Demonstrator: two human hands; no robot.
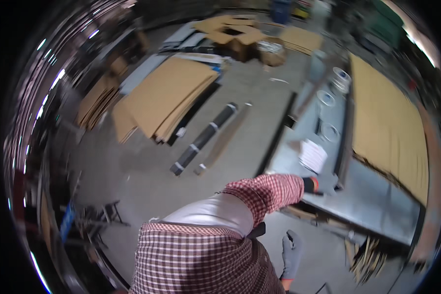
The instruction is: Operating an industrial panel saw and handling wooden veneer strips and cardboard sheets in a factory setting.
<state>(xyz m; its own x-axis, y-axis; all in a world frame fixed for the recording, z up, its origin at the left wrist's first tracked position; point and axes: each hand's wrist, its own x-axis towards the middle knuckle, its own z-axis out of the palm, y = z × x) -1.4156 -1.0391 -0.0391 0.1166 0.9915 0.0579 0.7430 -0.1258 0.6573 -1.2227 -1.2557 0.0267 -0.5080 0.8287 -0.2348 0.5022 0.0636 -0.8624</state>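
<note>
My left arm, in a red-and-white checked sleeve, reaches right across the near edge of a grey metal-topped table [372, 203]. My left hand [326, 187], in a glove with an orange-edged dark cuff, is over the tabletop beside the near end of a long dark strip [345, 152]. Its fingers blur into the grey surface, so what they touch cannot be made out. Just beyond lies a white sheet of paper [312, 156]. Lower down, my right hand [291, 252], in a grey glove, hangs beside the table with its fingers loosely apart and nothing visible in it.
Several white spools [330, 131] line the table, with tan cardboard [387, 122] at its right. Scraps [367, 259] stick out below. Two long bars, one a dark wrapped bundle [204, 138], lie on the floor near stacked cardboard [169, 93] and an open box [235, 36].
</note>
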